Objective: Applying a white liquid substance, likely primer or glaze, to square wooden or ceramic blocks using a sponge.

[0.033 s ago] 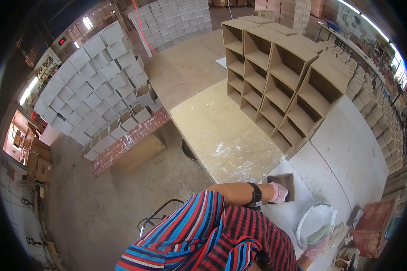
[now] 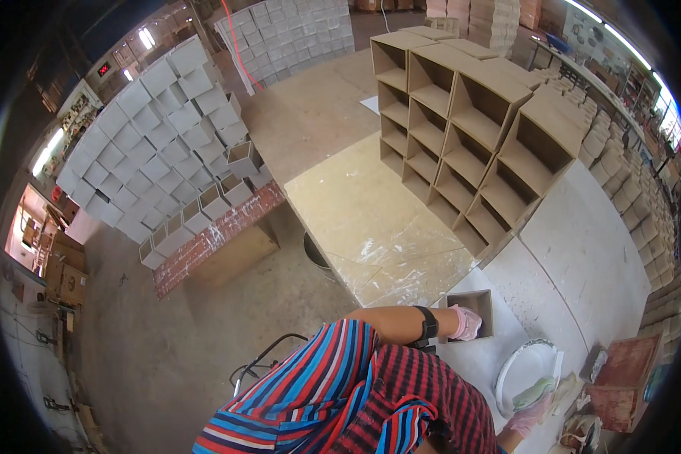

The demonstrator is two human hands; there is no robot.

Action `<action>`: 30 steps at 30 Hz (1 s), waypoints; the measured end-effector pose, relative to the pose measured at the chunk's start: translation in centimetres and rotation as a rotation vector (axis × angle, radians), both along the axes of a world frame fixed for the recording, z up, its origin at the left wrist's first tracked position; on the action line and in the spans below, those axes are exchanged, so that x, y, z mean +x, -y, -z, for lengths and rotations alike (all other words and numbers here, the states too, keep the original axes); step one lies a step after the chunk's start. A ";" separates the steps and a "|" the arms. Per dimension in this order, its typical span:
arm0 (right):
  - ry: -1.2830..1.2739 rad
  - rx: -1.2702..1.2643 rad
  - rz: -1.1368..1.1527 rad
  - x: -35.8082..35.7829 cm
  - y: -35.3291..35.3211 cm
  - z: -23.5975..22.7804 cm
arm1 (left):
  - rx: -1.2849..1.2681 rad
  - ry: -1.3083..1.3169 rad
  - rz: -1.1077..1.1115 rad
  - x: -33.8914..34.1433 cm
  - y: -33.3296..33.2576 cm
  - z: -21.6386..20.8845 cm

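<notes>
My left hand (image 2: 467,322), in a pink glove, reaches over the near left wall of a small open brown box (image 2: 486,301). Its fingers look curled down together at the box, with the tips hidden. The box rests on a pale board beside a round white tub (image 2: 504,371). My right hand (image 2: 536,415), also pink-gloved, is at the tub's near rim, closed on a green cloth (image 2: 533,394) that lies over the tub's inside. A pale rag (image 2: 567,393) lies right beside that hand.
Stacked open brown boxes (image 2: 461,113) stand on the table beyond my left hand. A red-brown crate (image 2: 623,378) sits right of the tub. Grey-white boxes (image 2: 151,129) are piled at the left, behind a red bench (image 2: 219,234). A dark bucket (image 2: 315,253) stands beneath the table edge.
</notes>
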State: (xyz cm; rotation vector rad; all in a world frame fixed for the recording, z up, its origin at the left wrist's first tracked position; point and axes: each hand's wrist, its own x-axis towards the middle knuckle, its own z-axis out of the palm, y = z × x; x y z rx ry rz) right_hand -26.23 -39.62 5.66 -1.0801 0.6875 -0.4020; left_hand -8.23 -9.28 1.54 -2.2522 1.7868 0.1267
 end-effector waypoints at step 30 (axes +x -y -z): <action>-0.025 0.108 0.116 -0.2 -8.2 -7.3 | -1.049 -1.710 -0.929 -1.3 -9.5 -4.5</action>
